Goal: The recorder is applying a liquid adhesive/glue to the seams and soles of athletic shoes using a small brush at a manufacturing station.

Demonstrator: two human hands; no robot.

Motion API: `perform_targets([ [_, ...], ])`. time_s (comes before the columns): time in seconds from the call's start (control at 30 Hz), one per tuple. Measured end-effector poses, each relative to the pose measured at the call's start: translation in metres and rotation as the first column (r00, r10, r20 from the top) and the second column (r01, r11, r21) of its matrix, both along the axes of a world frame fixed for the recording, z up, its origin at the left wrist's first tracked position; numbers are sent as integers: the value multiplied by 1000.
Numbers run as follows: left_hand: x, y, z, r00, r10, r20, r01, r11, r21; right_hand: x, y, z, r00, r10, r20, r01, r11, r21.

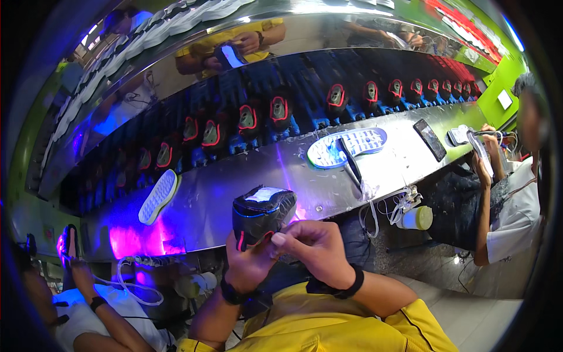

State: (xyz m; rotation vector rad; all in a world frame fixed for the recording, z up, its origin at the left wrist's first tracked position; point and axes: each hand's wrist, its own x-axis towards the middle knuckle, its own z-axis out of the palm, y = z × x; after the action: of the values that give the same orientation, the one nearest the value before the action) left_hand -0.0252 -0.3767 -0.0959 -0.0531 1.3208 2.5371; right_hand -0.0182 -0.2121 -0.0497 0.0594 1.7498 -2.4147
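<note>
Our left grip (248, 273) clamps the shoe (253, 219) low, where it seems firm and best held, our right grip (316, 249) pinched together at its edge.

Light falls unevenly from where I stand. Violet and blue wash over the left half of the tabletop (234, 176), flaring into hot magenta along its front edge, while the right half gives off a paler, whitish glare. A lit tube (514, 33) glows at upper right, and red light tints the far right end of the black rack (305, 73), most of which sinks into deep shadow. The steel panel (322, 38) above throws back soft reflections. The left hand (249, 267) and right hand (316, 249) look well lit and fairly clear. Toward the round rim, straight edges bow, detail softens, and the corners turn black.
</note>
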Motion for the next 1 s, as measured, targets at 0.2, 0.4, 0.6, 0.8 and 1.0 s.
perform_targets([
  [0.2,-1,-13,1,963,-35,-268,-57,944,-326,-8,-12,-1,996,42,72,-43,999,10],
  [0.4,0,-30,-22,912,-102,-397,-169,789,-591,-9,-23,-2,998,-10,58,5,997,80],
  [0.6,-8,-21,5,957,60,-284,-124,970,-211,-2,-29,-30,989,70,-128,-85,990,-113],
  [0.8,-59,-32,-12,942,-247,227,134,897,421,29,32,-30,985,172,-32,-175,970,-168],
  [1.0,-156,19,41,999,-39,-23,39,999,10,51,93,-59,960,-281,-10,275,946,-174],
])
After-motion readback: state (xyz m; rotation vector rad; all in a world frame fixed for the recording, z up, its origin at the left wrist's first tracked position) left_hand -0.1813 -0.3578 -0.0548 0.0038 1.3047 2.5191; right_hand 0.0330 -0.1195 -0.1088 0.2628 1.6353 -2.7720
